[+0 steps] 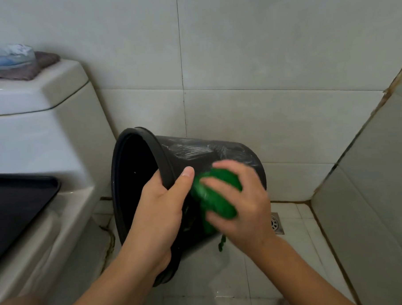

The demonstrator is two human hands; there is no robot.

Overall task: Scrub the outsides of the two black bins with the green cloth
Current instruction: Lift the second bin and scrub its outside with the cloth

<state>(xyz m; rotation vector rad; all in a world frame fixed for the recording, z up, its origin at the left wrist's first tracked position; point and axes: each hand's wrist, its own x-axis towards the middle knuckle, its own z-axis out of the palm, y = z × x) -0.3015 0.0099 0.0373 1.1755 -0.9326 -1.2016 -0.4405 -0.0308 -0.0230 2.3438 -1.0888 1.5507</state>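
Note:
A round black bin (195, 152) is tipped on its side above the tiled floor, its open mouth facing left. My left hand (161, 207) grips the rim, thumb on the outer wall and fingers inside. My right hand (241, 201) holds a bunched green cloth (215, 193) and presses it against the bin's wet outer wall, which shows soapy streaks. A strand of the cloth hangs below the bin. Only one bin is in view.
A white toilet (45, 145) with a dark seat lid (15, 206) stands at the left, close to the bin's mouth. Folded cloths (14, 63) lie on its tank. A metal floor drain (277, 224) sits to the right of the bin. Tiled walls close in behind and at right.

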